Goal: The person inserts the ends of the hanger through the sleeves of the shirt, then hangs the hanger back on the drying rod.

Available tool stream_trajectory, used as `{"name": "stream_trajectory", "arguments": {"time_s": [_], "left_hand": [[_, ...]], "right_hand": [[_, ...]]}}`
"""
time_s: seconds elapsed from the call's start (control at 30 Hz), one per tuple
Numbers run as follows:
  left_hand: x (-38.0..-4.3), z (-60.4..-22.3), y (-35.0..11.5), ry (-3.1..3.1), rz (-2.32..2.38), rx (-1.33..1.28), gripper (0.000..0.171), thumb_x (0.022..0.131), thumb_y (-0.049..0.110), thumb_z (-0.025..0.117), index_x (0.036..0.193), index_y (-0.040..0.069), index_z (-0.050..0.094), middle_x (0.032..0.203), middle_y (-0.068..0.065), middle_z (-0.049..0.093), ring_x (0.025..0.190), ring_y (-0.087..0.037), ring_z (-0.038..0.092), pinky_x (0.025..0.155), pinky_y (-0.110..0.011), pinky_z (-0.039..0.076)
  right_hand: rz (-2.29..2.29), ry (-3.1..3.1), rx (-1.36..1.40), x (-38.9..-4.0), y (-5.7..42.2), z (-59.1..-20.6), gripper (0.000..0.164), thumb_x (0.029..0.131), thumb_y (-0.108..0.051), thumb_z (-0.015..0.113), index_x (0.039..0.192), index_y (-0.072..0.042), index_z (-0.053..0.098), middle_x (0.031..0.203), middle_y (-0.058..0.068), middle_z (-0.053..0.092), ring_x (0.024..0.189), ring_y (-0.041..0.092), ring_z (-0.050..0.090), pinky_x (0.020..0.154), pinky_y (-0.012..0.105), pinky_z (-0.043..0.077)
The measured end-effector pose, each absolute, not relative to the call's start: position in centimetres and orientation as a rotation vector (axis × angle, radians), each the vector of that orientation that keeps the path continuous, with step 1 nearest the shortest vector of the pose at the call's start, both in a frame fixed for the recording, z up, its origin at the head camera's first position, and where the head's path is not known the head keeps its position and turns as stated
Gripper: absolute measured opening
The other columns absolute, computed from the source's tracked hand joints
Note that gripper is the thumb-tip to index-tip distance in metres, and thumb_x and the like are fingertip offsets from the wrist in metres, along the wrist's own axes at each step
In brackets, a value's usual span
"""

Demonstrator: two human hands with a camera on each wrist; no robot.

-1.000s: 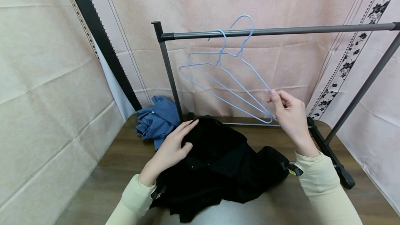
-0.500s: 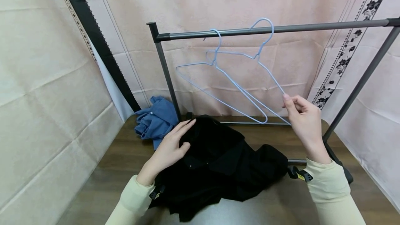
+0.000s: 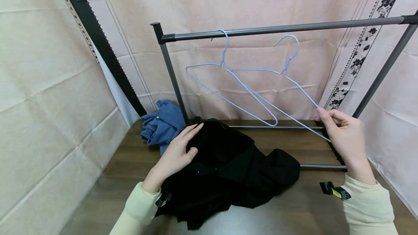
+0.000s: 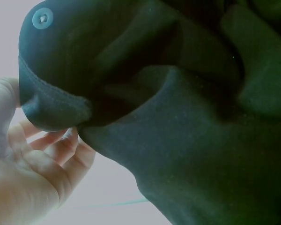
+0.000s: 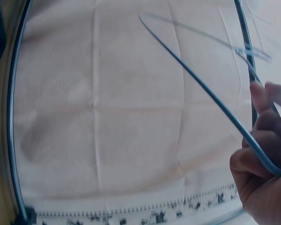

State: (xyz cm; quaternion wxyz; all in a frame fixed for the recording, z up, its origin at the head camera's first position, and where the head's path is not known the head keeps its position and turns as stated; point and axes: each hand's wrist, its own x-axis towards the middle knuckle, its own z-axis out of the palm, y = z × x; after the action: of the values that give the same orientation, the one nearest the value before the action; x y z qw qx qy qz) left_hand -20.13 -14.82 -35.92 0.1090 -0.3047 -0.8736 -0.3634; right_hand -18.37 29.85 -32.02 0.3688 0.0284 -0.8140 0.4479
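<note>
My right hand pinches a thin light-blue wire hanger near its right shoulder. The hook of that hanger is off the rail, just below it in the head view. In the right wrist view the hanger's wire runs across my curled fingers. My left hand rests on a crumpled black shirt at its upper left, fingers extended and thumb apart. The left wrist view shows loosely bent fingers under the edge of the shirt, below a button. Some of these fingers are hidden in the head view.
A second blue hanger hangs by its hook on the grey rail of a garment rack. A crumpled blue garment lies by the rack's left post. Pale cloth surrounds the wooden table.
My right hand has drawn its hanger to the right and down; its hook has come off the rail. The other hanger stays on the rail. My left hand stays on the black shirt.
</note>
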Motion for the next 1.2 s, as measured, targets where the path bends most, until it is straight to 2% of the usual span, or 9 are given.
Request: {"name": "stream_trajectory", "arguments": {"time_s": [0.13, 0.27, 0.47, 0.6, 0.7, 0.83, 1.0, 1.13, 1.2], "left_hand": [[-20.2, -36.2, -15.0, -2.573, -1.080, -0.892, 0.077, 0.089, -0.006, 0.056, 0.157, 0.024, 0.036, 0.156, -0.005, 0.038, 0.047, -0.002, 0.026, 0.049, -0.025, 0.036], [-20.3, -36.3, -15.0, -2.568, -1.089, -0.893, 0.078, 0.089, -0.006, 0.055, 0.158, 0.024, 0.036, 0.156, -0.005, 0.038, 0.046, -0.002, 0.025, 0.047, -0.025, 0.035], [-20.4, -36.3, -15.1, -2.570, -1.089, -0.894, 0.077, 0.089, -0.006, 0.056, 0.158, 0.024, 0.036, 0.157, -0.007, 0.037, 0.046, -0.002, 0.025, 0.047, -0.025, 0.035], [-20.3, -36.4, -15.1, -2.569, -1.083, -0.894, 0.077, 0.089, -0.007, 0.056, 0.158, 0.023, 0.036, 0.156, -0.009, 0.038, 0.046, -0.002, 0.025, 0.047, -0.025, 0.035], [-20.3, -36.4, -15.1, -2.575, -1.077, -0.890, 0.077, 0.089, -0.006, 0.055, 0.158, 0.023, 0.036, 0.156, -0.010, 0.039, 0.047, -0.002, 0.026, 0.048, -0.025, 0.036], [-20.3, -36.3, -15.1, -2.588, -1.063, -0.878, 0.076, 0.089, -0.005, 0.055, 0.158, 0.023, 0.036, 0.156, -0.008, 0.039, 0.048, -0.003, 0.029, 0.050, -0.026, 0.038], [-20.4, -36.1, -15.2, -2.598, -1.062, -0.868, 0.076, 0.090, -0.004, 0.056, 0.158, 0.022, 0.036, 0.156, -0.007, 0.038, 0.048, -0.004, 0.030, 0.051, -0.026, 0.038], [-20.5, -36.1, -15.2, -2.605, -1.063, -0.857, 0.075, 0.090, -0.004, 0.056, 0.158, 0.021, 0.036, 0.156, -0.008, 0.037, 0.047, -0.003, 0.027, 0.049, -0.025, 0.036], [-20.5, -36.1, -15.2, -2.606, -1.060, -0.852, 0.075, 0.090, -0.004, 0.056, 0.158, 0.021, 0.036, 0.156, -0.008, 0.038, 0.047, -0.003, 0.026, 0.048, -0.025, 0.036]], "right_hand": [[1.151, -2.170, 0.045, -17.1, 31.9, -32.3, 0.019, 0.095, -0.025, 0.073, 0.081, -0.012, 0.075, 0.046, -0.010, 0.042, 0.039, 0.004, 0.026, 0.037, 0.031, 0.018], [1.165, -2.224, 0.095, -16.4, 33.5, -32.5, 0.017, 0.095, -0.020, 0.073, 0.083, -0.008, 0.077, 0.055, -0.016, 0.057, 0.044, 0.007, 0.031, 0.039, 0.031, 0.021], [1.117, -2.257, 0.156, -15.7, 34.6, -33.0, 0.015, 0.094, -0.013, 0.074, 0.079, -0.010, 0.076, 0.052, -0.013, 0.053, 0.047, 0.012, 0.027, 0.041, 0.028, 0.020], [1.156, -2.280, 0.161, -15.0, 35.1, -33.4, 0.014, 0.093, -0.011, 0.074, 0.080, -0.009, 0.077, 0.061, -0.014, 0.063, 0.047, 0.013, 0.027, 0.040, 0.029, 0.021], [1.198, -2.278, 0.169, -14.6, 35.5, -33.8, 0.011, 0.093, -0.008, 0.074, 0.082, -0.007, 0.077, 0.060, -0.014, 0.061, 0.046, 0.014, 0.027, 0.039, 0.031, 0.019], [1.205, -2.254, 0.227, -14.2, 36.2, -34.3, 0.011, 0.091, 0.002, 0.072, 0.082, -0.001, 0.077, 0.062, -0.013, 0.065, 0.046, 0.007, 0.037, 0.041, 0.024, 0.026], [1.244, -2.215, 0.259, -13.3, 37.4, -34.6, 0.013, 0.092, 0.012, 0.065, 0.083, 0.008, 0.074, 0.076, -0.009, 0.074, 0.067, -0.003, 0.062, 0.060, 0.012, 0.042], [1.227, -2.160, 0.265, -12.9, 38.2, -34.8, 0.019, 0.091, 0.016, 0.061, 0.079, 0.008, 0.072, 0.073, -0.014, 0.072, 0.064, 0.000, 0.053, 0.055, 0.021, 0.033], [1.217, -2.153, 0.292, -12.8, 38.8, -34.9, 0.022, 0.090, 0.020, 0.059, 0.077, 0.008, 0.071, 0.072, -0.015, 0.071, 0.064, -0.003, 0.054, 0.055, 0.018, 0.033]]}}
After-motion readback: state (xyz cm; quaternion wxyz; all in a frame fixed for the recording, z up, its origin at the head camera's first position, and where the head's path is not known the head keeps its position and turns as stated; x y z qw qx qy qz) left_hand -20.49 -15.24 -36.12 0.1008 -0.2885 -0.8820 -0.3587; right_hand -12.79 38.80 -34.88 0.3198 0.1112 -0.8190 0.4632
